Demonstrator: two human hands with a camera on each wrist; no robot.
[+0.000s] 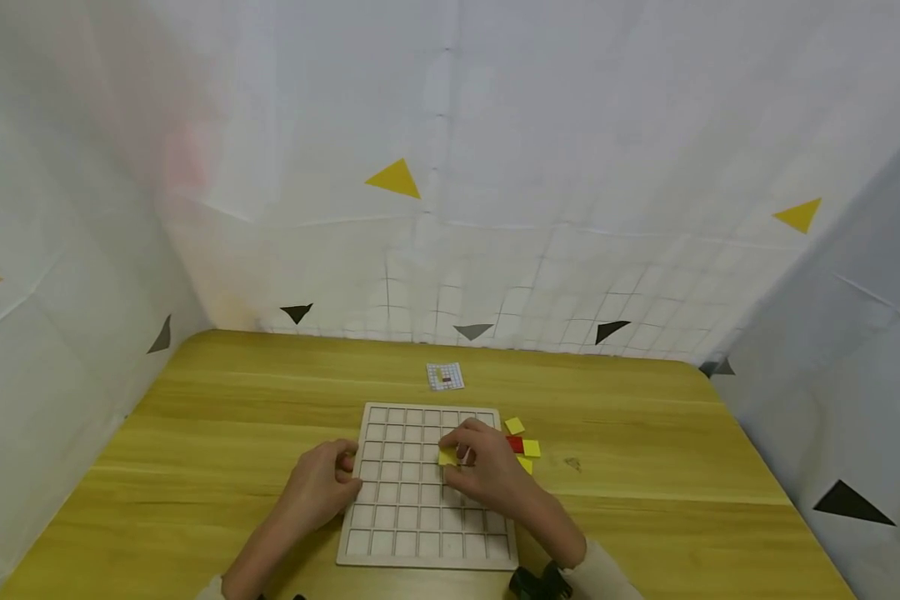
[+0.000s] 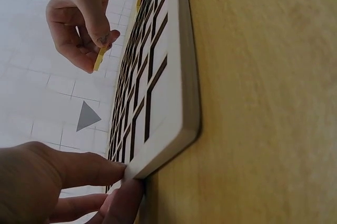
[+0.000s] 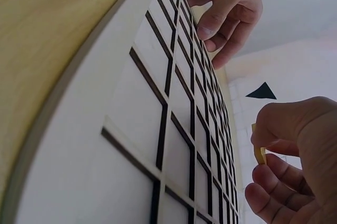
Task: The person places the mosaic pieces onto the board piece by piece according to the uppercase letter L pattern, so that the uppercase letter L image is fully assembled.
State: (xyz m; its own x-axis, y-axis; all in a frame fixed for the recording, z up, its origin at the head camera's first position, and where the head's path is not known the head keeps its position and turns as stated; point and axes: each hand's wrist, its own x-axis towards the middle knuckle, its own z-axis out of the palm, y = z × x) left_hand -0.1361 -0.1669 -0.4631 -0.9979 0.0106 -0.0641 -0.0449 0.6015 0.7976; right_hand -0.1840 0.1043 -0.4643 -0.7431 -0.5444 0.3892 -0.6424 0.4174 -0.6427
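Note:
My right hand (image 1: 487, 467) pinches a thin yellow square tile (image 1: 447, 456) between thumb and fingers. It holds the tile over the right-of-middle cells of a pale wooden grid board (image 1: 352, 546); in the left wrist view the tile (image 2: 99, 59) is tilted on edge, apart from the board. At the board's left side, my left hand (image 1: 319, 483) has curled fingers and holds the edge with thumb and fingertips. The left wrist view shows these fingertips (image 2: 117, 170) against the rim. The board lies flat on the table, its visible cells without tiles.
Several yellow tiles (image 1: 532, 448) and a red tile (image 1: 515, 444) lie just right of the board, partly behind my right hand. A small printed pattern card (image 1: 445, 377) lies beyond the board on the wooden table (image 1: 232, 400). White cloth walls (image 1: 525, 167) enclose the sides and back.

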